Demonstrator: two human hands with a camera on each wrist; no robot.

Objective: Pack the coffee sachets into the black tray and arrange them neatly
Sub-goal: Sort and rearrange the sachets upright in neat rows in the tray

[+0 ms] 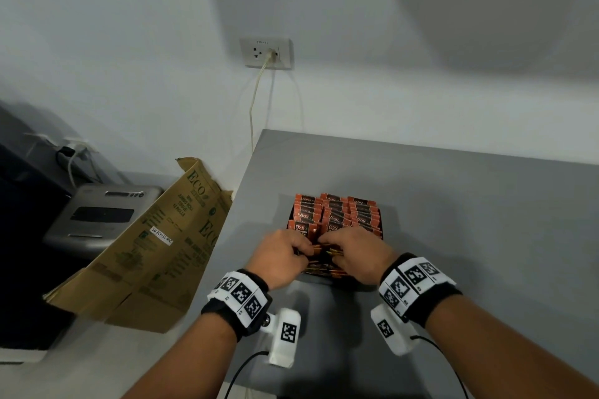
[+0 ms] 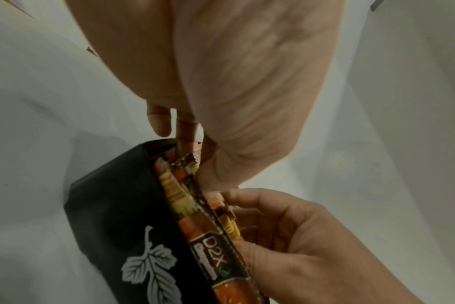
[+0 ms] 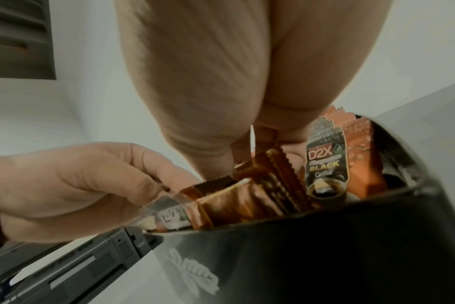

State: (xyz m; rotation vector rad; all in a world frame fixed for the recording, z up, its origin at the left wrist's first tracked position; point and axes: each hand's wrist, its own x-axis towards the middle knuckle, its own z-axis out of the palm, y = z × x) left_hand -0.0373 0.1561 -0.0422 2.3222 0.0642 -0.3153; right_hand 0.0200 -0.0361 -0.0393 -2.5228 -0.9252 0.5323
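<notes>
I see both hands pinching the near row of coffee sachets point(image 1: 325, 251) in the black tray point(image 1: 343, 283) mid-worktop: left hand point(image 1: 278, 256) and right hand point(image 1: 359, 253) equally near, row running left-right.

The head view is evenly lit and soft, with a broad shadow on the wall point(image 1: 486, 10) at 1 o'clock and darker shade at 9 o'clock. Straight lines bow toward the edges. Motion blur smears the box point(image 1: 155, 246) at 8 o'clock. Both wrist views are dimmer, grainy and strongly warped; the near palms are washed out and out of focus.
</notes>
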